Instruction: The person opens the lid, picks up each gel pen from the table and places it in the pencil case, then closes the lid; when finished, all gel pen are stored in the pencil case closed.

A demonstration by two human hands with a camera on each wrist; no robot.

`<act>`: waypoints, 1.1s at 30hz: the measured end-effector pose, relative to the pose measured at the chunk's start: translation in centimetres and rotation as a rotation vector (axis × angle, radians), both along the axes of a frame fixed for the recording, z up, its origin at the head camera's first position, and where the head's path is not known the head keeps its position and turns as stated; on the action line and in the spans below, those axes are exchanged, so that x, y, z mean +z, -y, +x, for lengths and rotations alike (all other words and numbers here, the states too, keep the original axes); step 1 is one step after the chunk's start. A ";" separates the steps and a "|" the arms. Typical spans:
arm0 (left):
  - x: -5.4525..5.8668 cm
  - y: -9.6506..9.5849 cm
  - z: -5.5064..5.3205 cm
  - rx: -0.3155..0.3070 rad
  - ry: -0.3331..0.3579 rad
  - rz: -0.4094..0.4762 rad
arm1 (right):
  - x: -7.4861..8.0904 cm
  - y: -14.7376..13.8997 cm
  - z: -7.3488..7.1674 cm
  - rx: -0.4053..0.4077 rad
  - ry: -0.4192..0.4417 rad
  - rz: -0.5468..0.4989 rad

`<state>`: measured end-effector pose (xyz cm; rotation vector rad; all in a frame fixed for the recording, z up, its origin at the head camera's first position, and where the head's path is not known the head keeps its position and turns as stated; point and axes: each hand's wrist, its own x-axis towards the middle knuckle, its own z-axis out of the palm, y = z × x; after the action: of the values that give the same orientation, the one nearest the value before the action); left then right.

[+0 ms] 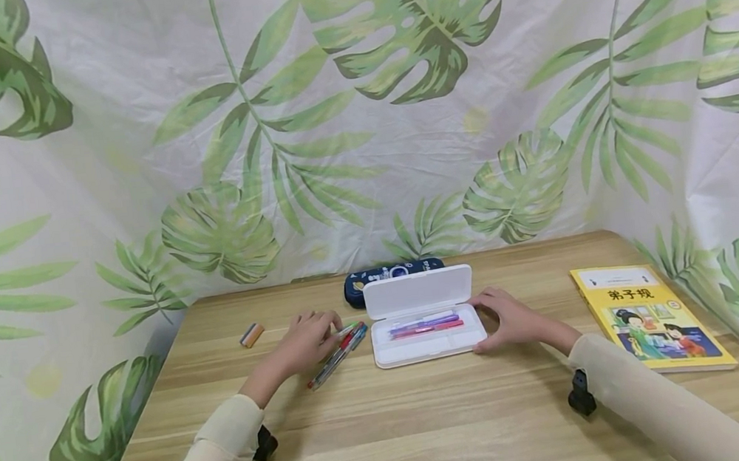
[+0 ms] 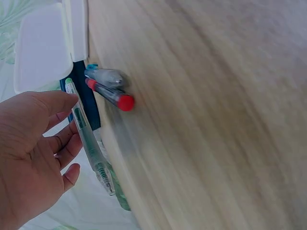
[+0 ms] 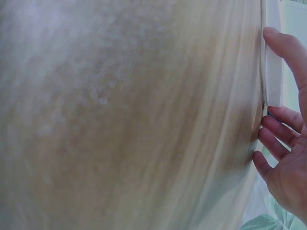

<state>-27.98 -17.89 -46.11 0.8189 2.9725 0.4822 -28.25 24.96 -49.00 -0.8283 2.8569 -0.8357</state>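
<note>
My left hand pinches a clear pen with green parts between thumb and fingers. Beside it on the table lie two more pens, a grey-blue one and a red-capped one. A white pencil case stands with its lid raised, holding several purple and pink pens in its rear compartment. At the case's right end, my right hand grips it, thumb at the front corner and fingers toward the back. The right wrist view shows the thumb on the case's side wall.
Behind the lid sits a dark blue pencil case with a space print. A small orange-and-blue eraser-like block lies left of my left hand. At the right is a yellow book. Leaf-patterned cloth hangs behind the wooden table.
</note>
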 end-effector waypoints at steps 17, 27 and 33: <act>1.2 -2.0 0.4 -0.029 0.020 -0.004 | 0.0 -0.1 0.3 0.012 -0.015 -0.010; 1.7 -3.7 0.6 -0.085 -0.026 0.019 | -0.1 0.0 0.1 0.006 -0.001 -0.007; 1.7 -4.7 0.5 -0.100 -0.016 0.032 | 0.2 0.1 0.2 0.004 0.002 -0.006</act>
<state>-27.47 -13.14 -44.38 0.9733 2.9277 0.5218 -28.06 24.90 -48.84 -0.8332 2.8518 -0.8443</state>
